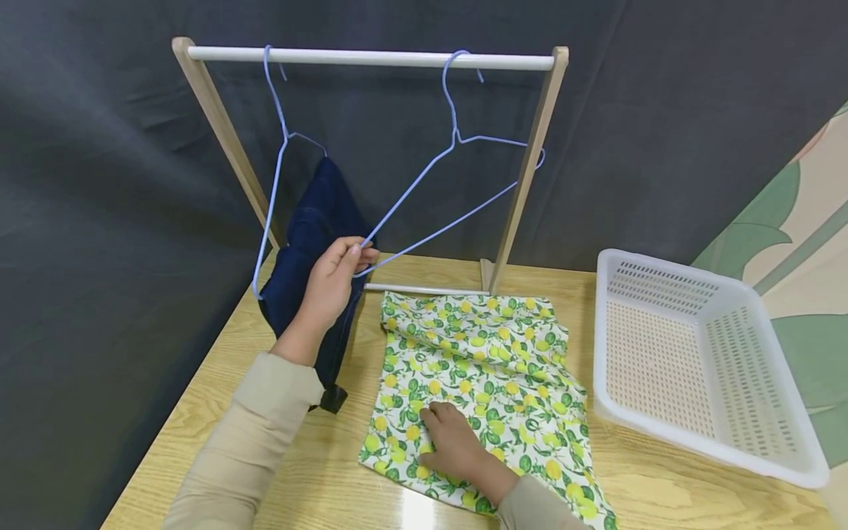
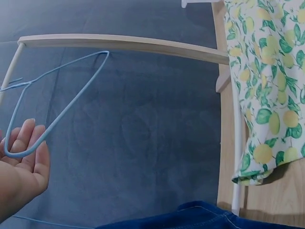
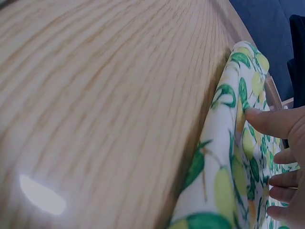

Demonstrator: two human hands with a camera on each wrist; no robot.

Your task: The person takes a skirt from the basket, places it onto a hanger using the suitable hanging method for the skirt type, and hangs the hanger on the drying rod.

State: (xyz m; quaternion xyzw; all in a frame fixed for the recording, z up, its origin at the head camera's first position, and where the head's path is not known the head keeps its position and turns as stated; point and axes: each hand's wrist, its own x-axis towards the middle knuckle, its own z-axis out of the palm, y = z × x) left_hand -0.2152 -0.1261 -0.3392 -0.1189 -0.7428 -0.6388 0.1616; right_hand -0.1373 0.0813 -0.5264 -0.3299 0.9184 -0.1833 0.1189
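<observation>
The lemon-print cloth [image 1: 486, 375], laid on the worktop [image 1: 318, 471], is touched by the right hand [image 1: 457, 444], its grip relaxed. Beyond it, one lower corner of a blue hanger [image 1: 398, 204] is pinched in the left hand's [image 1: 333, 283] grip; its hook is carried by the white rail [image 1: 371, 57].

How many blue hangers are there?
2. The left hanger hangs on the white rail with dark blue clothing on it; the right hanger hangs on the same rail, one corner in the left hand. More could be hidden.
</observation>
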